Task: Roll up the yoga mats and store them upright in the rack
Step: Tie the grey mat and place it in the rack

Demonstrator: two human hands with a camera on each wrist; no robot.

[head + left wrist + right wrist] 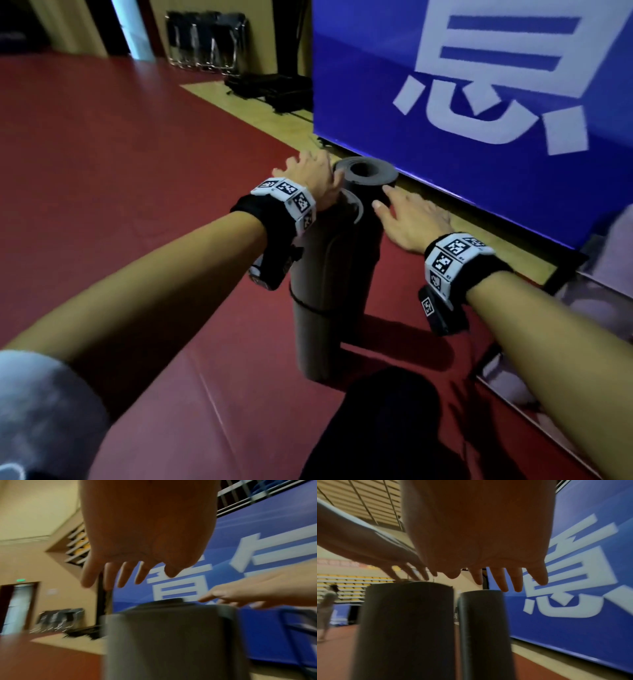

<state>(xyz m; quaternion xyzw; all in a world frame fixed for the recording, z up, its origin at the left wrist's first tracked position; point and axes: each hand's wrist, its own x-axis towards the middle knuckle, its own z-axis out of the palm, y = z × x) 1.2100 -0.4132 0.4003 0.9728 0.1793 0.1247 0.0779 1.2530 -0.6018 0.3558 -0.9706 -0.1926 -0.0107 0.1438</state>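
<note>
Two dark grey rolled foam yoga mats stand upright side by side on the red floor covering [120,144], close in front of a large blue banner with white characters [479,85]; the nearer rolled mat [329,291] has a thin dark band round its lower part, and the farther rolled mat [366,174] stands just behind it to the right, its hollow centre facing up; whether the two rolls touch cannot be told. No rack holding them can be made out.

The left hand [313,180] is over the top of the nearer mat with its fingers spread and nearly straight, gripping nothing; in the left wrist view the fingers [109,577] hang clear above the grey roll [171,642], while the head view does not settle whether the heel of the hand touches the rim. The right hand [411,219] is flat and spread beside the upper part of the farther mat, fingers straight, holding nothing; in the right wrist view its fingertips [503,585] sit just above that roll's top edge [481,592]; contact cannot be told.

Far to the left, folded black chairs [205,41] lean by the wall; a blurred person [327,608] stands far off in the right wrist view.
</note>
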